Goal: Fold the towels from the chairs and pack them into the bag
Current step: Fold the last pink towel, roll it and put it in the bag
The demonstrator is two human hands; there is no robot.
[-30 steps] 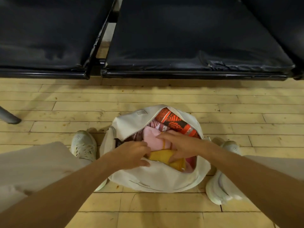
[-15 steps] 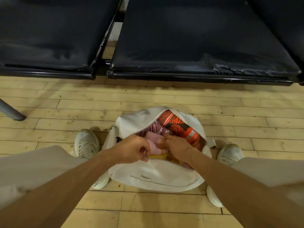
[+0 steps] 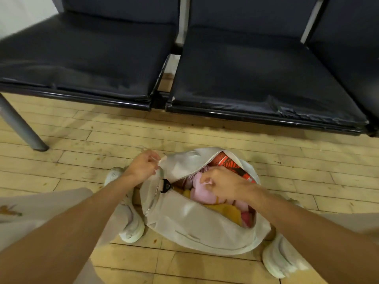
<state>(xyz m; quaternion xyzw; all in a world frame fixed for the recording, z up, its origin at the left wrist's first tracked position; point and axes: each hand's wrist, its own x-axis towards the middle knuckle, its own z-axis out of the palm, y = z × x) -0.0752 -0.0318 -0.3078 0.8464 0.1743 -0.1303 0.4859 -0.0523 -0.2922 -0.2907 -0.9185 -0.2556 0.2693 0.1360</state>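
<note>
Left hand (image 3: 143, 167) is extended forward, its fingers pinching the left end of the bag (image 3: 194, 228). Right hand (image 3: 223, 185) is curled over the opening; its grasp cannot be determined. One bag on the floor (image 3: 82, 160), three towels visible inside: pink towel (image 3: 200, 191), yellow towel (image 3: 227, 212), orange-patterned towel (image 3: 227, 162).

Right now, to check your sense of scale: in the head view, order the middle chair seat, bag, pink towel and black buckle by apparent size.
1. middle chair seat
2. bag
3. pink towel, only its uncovered part
4. black buckle
The bag sits nearer the camera, yet the seat looks larger.
</note>
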